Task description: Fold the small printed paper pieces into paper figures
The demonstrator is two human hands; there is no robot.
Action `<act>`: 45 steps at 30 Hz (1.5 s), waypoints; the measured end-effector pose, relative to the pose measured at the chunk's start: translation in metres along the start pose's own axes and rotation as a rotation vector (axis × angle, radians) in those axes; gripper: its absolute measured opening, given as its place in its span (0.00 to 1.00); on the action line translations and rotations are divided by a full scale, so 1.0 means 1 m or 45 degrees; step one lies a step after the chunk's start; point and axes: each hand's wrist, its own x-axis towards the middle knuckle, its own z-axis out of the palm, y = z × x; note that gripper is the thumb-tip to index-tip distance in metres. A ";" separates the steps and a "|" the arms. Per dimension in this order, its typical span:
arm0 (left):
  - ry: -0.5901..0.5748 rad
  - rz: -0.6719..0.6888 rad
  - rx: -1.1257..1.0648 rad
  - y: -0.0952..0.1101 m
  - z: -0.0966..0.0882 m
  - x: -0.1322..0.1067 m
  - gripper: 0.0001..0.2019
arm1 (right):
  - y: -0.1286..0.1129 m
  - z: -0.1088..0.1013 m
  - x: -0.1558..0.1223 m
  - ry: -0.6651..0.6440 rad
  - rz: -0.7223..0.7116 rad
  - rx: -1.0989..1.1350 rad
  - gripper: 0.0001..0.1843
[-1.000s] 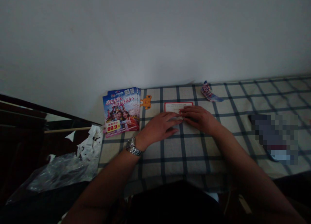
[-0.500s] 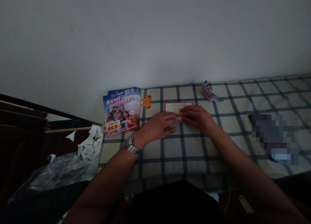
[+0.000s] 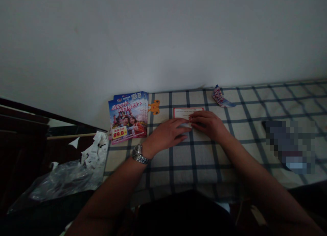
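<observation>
At the centre of the frame, a red-bordered white card lies on the checked cloth, its upper part showing just beyond the fingers and its lower part mostly covered by them. The left hand reaches over its lower edge, thumb apart from the other fingers; the right hand covers its right side, fingers bent and close together, though whether they pinch it I cannot tell.

You: two hands, left hand and right hand; one watch; one red-edged card. Desk, far left corner: one leaflet pile, sheets uncountable; one orange bear figure beside. Far edge: one crumpled paper. Nearer edge, right: one blurred object. Off left edge: one plastic bag.
</observation>
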 end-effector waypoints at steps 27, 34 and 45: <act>0.001 0.030 -0.026 0.000 -0.005 -0.002 0.15 | 0.001 0.001 -0.001 -0.012 -0.007 -0.026 0.06; 0.010 0.019 0.065 0.001 0.000 -0.001 0.22 | -0.001 -0.001 0.000 -0.002 -0.010 -0.023 0.06; -0.015 -0.018 0.101 0.003 0.000 0.002 0.22 | 0.003 0.000 0.000 -0.016 -0.021 0.025 0.08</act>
